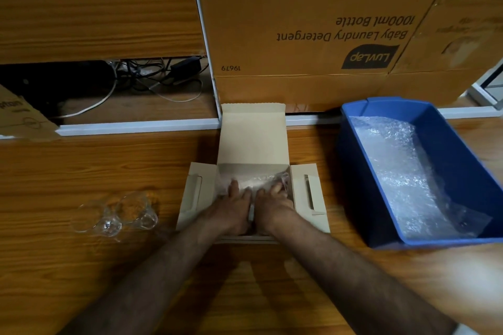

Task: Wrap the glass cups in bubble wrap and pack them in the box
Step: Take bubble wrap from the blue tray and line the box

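I note both hands, left hand [232,208] and right hand [275,205], fingers flat, pressing wrapped bundle [254,181] into box [309,193]. Two glass cups [119,215] left, unwrapped. Bubble wrap [402,177] right, in blue bin [460,149].

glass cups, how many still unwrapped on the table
2: one cup and a second cup touching it on its right, both left of the box. More may be hidden in the box.

Both hands [254,205] fill the box [253,144]; raised flaps flank them.
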